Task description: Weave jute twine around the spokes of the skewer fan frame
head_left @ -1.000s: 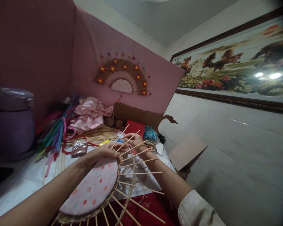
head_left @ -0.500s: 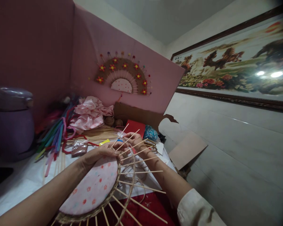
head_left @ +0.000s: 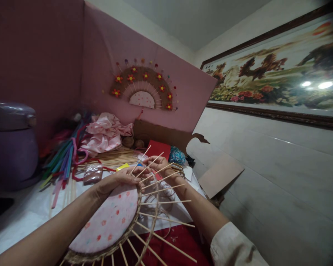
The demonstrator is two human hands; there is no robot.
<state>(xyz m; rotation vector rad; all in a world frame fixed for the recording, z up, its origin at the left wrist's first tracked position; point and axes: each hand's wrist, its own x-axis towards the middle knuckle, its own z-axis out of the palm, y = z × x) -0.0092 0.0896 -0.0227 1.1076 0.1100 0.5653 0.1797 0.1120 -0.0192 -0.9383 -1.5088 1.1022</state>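
Observation:
A half-round piece covered in pink flowered cloth [head_left: 108, 221] tilts in front of me, edged with braided twine and with thin wooden sticks [head_left: 166, 203] fanning out from it. An arc of twine [head_left: 157, 207] runs across the sticks. My left hand [head_left: 127, 177] is closed on the upper end of the piece, by the topmost sticks. Just beyond those sticks, my right hand [head_left: 158, 165] is pinched at the twine near the stick tips; its fingertips are partly hidden behind the sticks.
A finished flowered fan [head_left: 144, 81] hangs on a pink board. Pink cloth [head_left: 105, 135], coloured pipe cleaners [head_left: 63, 162], blue yarn [head_left: 177, 155] and a red card [head_left: 158, 150] lie behind. A purple container [head_left: 12, 147] stands left.
My right hand has shifted slightly to the left, and its forearm sits a little differently. My left hand and the half-round piece have hardly moved.

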